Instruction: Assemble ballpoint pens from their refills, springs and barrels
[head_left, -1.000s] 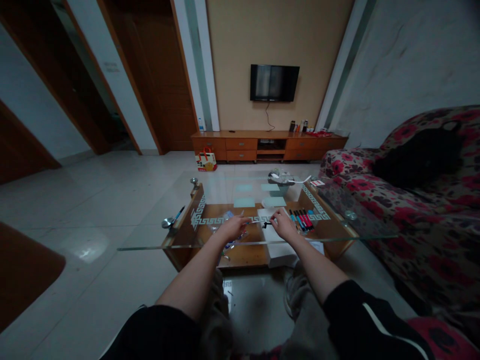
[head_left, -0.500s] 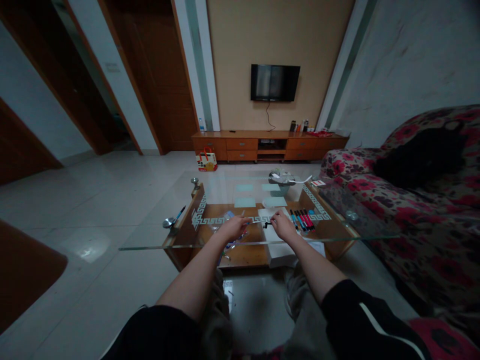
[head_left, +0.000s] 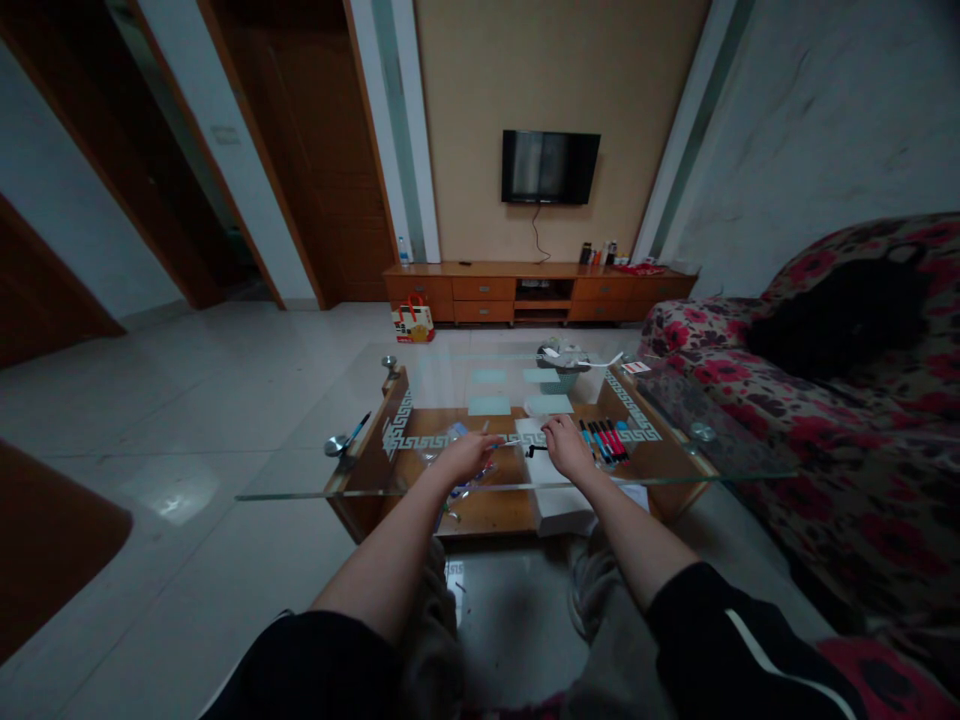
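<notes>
Over the glass tabletop, my left hand point(head_left: 466, 456) is closed around a slim, pale pen part point(head_left: 507, 442) with a bluish end, which points right. My right hand point(head_left: 568, 446) is opposite, its thumb and fingers pinched together; what they hold is too small to make out. Small black pieces point(head_left: 535, 451) lie just left of the right hand. To its right, a row of several blue, black and pink pens point(head_left: 606, 440) rests on the glass. Beneath and beside my left hand is a clear plastic bag point(head_left: 480, 478) with small coloured parts.
The glass coffee table point(head_left: 292, 478) has a lower wooden shelf bearing a white box point(head_left: 561, 512). One pen point(head_left: 361, 428) lies at the left. A basket point(head_left: 561, 378) and a white card point(head_left: 636, 367) are toward the far right. A flowered sofa point(head_left: 720, 345) stands at the right.
The pen part in my left hand shows more plainly between the hands. My right hand has shifted slightly; the things on the table look the same.
</notes>
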